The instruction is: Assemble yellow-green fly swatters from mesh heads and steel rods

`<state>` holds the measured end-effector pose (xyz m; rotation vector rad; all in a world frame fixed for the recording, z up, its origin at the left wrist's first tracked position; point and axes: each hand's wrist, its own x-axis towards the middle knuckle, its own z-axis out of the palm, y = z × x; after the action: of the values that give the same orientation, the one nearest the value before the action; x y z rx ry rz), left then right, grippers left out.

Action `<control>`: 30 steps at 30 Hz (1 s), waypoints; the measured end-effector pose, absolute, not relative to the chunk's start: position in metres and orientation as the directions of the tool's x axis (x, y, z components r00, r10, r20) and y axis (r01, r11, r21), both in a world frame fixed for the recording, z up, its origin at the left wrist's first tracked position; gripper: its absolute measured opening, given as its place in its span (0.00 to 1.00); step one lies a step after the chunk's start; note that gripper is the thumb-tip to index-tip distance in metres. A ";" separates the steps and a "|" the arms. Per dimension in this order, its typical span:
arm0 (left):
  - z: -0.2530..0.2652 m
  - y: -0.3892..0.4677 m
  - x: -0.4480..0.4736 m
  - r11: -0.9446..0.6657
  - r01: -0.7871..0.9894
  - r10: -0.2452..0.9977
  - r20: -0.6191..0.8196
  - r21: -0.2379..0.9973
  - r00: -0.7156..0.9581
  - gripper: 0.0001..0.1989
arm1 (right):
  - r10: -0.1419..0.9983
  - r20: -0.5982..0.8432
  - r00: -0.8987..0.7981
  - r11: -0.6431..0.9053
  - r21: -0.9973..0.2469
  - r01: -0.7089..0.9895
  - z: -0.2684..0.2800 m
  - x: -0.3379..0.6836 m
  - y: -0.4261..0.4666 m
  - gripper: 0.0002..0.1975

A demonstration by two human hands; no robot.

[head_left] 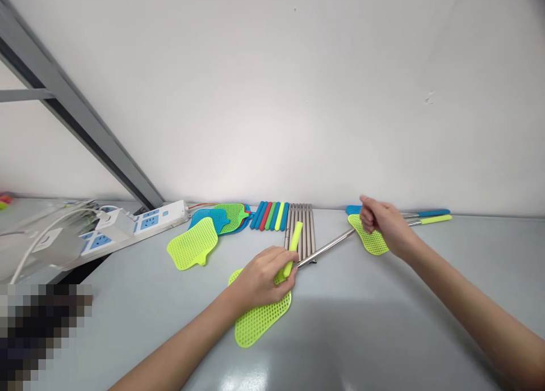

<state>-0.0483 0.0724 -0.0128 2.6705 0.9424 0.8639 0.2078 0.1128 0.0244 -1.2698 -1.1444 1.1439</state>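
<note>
My left hand (268, 274) is closed round a yellow-green handle sleeve (294, 240), which points up and away. Beneath this hand is a yellow-green fly swatter head (259, 323) with a perforated face. A shiny metal rod (327, 248) runs from the left hand's fingers up to the right, its far end close to my right hand (383, 223). The right hand is curled into a fist with the thumb sticking out, and I see nothing in it. Behind it lie a yellow-green fly swatter (370, 240) and a blue fly swatter (434, 213), both with handles to the right.
Several loose swatter heads (193, 246) overlap at the left. Coloured handle sleeves (270, 216) lie in a row by the wall, beside several metal rods (309, 232). A white power strip (162, 221) with plugs and cables stands at the far left, near a grey metal frame (97, 101).
</note>
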 end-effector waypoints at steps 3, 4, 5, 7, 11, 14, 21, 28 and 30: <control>-0.012 0.072 -0.047 -0.793 0.517 0.608 0.459 0.322 0.648 0.08 | 0.994 0.007 0.106 0.008 -1.000 -0.010 0.043 0.213 0.107 0.20; -0.012 0.071 -0.047 -0.797 0.516 0.603 0.458 0.314 0.653 0.08 | 0.998 -0.027 0.052 -0.025 -0.999 -0.033 0.048 0.212 0.103 0.19; -0.012 0.071 -0.047 -0.800 0.515 0.599 0.457 0.309 0.657 0.08 | 0.997 -0.071 -0.031 -0.073 -0.996 -0.049 0.052 0.209 0.098 0.18; -0.012 0.070 -0.046 -0.807 0.509 0.590 0.457 0.301 0.666 0.08 | 0.958 -0.166 -0.234 -0.181 -0.982 -0.046 0.057 0.198 0.086 0.14; -0.013 0.066 -0.046 -0.836 0.474 0.547 0.484 0.276 0.683 0.08 | 0.795 -0.296 -0.530 -0.372 -0.927 -0.040 0.064 0.171 0.062 0.16; -0.013 0.063 -0.044 -0.858 0.437 0.512 0.505 0.269 0.695 0.07 | 0.710 -0.321 -0.627 -0.430 -0.902 -0.025 0.064 0.159 0.050 0.18; -0.011 0.059 -0.041 -0.855 0.419 0.518 0.502 0.304 0.692 0.08 | 0.728 -0.319 -0.607 -0.421 -0.906 -0.029 0.056 0.153 0.047 0.17; -0.009 0.059 -0.041 -0.849 0.450 0.527 0.493 0.276 0.692 0.07 | 0.764 -0.303 -0.569 -0.406 -0.912 -0.060 0.053 0.150 0.048 0.18; -0.010 0.059 -0.041 -0.855 0.444 0.518 0.498 0.268 0.696 0.08 | 0.769 -0.299 -0.565 -0.399 -0.915 -0.058 0.052 0.149 0.048 0.18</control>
<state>-0.0411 0.0591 -0.0099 2.7744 0.7902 0.8730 0.1492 0.0480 0.0517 -1.0081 -1.2712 2.0067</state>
